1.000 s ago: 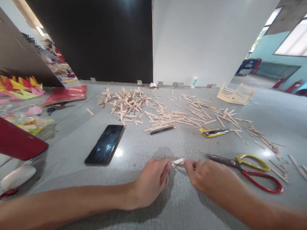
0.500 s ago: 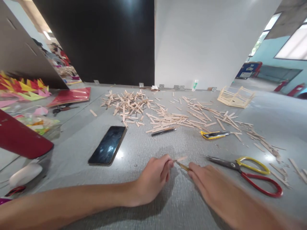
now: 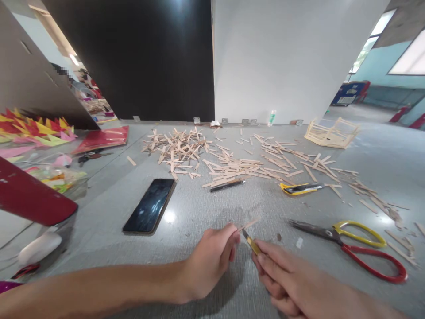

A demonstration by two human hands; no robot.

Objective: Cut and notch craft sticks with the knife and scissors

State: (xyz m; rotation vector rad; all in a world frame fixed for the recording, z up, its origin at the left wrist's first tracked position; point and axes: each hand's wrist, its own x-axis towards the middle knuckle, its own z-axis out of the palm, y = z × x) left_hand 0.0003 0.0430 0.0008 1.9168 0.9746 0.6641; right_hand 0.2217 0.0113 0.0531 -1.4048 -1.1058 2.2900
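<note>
I see my left hand (image 3: pixel 212 261) pinching a thin wooden stick (image 3: pixel 249 223) between thumb and fingers (image 3: pixel 232 241), stick tip raised off the bench (image 3: pixel 199 208) and angled away from me. My right hand (image 3: pixel 285 279) is closed round a yellow-handled knife (image 3: pixel 249 240), blade tip touching the stick just beside the left fingertips; likely held that close so the thin stick does not flex under the blade.

Positions relative to the stick:
- scissors (image 3: pixel 352 241), red and yellow handles, lie to its right, blades pointing toward it.
- A yellow cutter (image 3: pixel 300 188) lies beyond and to the right.
- A black pen (image 3: pixel 227 185) lies beyond, at the near edge of the loose stick pile (image 3: pixel 232 164).
- phone (image 3: pixel 150 205), face up, lies beyond and to the left.
- A stick frame (image 3: pixel 332 131) sits far beyond, right.
</note>
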